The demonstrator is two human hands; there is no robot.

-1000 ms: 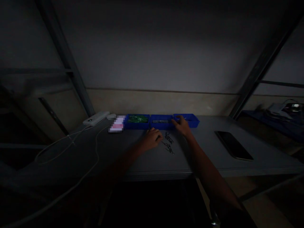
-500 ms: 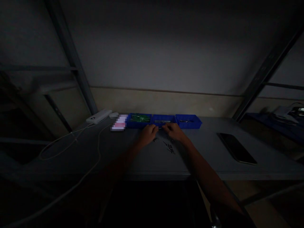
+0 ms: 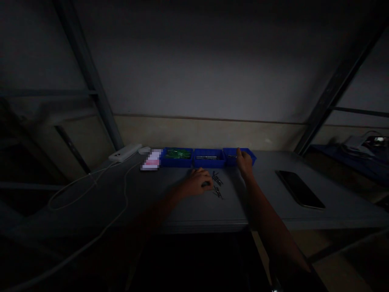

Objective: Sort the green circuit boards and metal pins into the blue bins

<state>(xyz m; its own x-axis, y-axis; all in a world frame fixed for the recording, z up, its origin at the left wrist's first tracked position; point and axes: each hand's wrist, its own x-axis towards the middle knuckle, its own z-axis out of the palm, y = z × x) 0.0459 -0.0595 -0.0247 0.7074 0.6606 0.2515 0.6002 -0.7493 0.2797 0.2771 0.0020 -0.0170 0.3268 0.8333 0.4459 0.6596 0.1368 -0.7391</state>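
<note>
Three blue trays stand in a row at the back of the grey table (image 3: 182, 202). The left tray (image 3: 177, 158) holds green pieces, the middle tray (image 3: 209, 159) holds metal parts. My right hand (image 3: 244, 163) reaches into the right tray (image 3: 231, 156), fingers bent down; what they touch is too dark to see. My left hand (image 3: 199, 183) rests curled on the table beside a small heap of metal pins (image 3: 217, 184) and seems to hold a small dark part.
A black phone (image 3: 299, 188) lies flat at the right. A white power bank (image 3: 125, 152) with a white cable (image 3: 100, 190) sits at the back left, next to a pink blurred patch. Metal frame posts rise at both sides.
My right hand has left the spot before the middle tray and gone right into the right tray. My left hand has drawn back towards me, next to the pins.
</note>
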